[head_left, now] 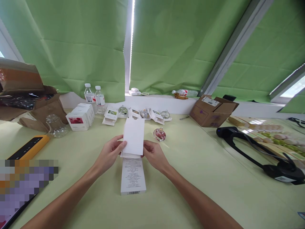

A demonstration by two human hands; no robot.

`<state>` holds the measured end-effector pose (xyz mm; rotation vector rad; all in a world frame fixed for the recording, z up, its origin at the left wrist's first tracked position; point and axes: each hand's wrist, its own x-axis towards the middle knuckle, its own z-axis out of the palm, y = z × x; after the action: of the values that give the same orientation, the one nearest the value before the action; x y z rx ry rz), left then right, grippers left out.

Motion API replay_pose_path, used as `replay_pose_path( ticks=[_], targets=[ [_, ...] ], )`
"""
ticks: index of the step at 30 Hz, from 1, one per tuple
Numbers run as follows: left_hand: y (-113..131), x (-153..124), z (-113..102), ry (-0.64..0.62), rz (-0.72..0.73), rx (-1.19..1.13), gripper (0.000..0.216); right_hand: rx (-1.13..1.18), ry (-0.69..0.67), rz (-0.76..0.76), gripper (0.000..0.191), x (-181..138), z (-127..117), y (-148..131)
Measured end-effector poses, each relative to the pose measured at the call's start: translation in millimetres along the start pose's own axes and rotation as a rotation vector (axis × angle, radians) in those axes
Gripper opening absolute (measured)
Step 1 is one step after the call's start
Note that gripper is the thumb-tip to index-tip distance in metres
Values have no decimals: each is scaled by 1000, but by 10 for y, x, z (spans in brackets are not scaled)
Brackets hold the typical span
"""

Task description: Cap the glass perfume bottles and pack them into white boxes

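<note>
A white printed carton (132,176) lies flat on the pale green table (195,165) in front of me, barcode end toward me. Its white inner sleeve (133,136) sticks out of the far end, tilted upward. My left hand (110,155) pinches the sleeve's left edge with thumb and fingers. My right hand (154,155) grips its right edge, fingers curled. A small round glass bottle with red contents (159,134) sits just right of the sleeve, apart from both hands.
Several open white boxes (110,115) and glass bottles line the back; a boxed stack (79,119), two water bottles (95,98), an empty jar (55,126), cardboard boxes (212,109), a black headset (257,152) at right, a yellow-black device (30,147) at left.
</note>
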<state>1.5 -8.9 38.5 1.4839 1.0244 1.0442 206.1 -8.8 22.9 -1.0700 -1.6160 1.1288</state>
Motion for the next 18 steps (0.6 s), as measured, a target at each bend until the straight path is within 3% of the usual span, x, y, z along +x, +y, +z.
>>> replay_pose_path(
  ticks=[18],
  targets=[
    [-32, 27, -24, 24, -38, -80, 50, 19, -7, -34, 48, -13, -13, -55]
  ],
)
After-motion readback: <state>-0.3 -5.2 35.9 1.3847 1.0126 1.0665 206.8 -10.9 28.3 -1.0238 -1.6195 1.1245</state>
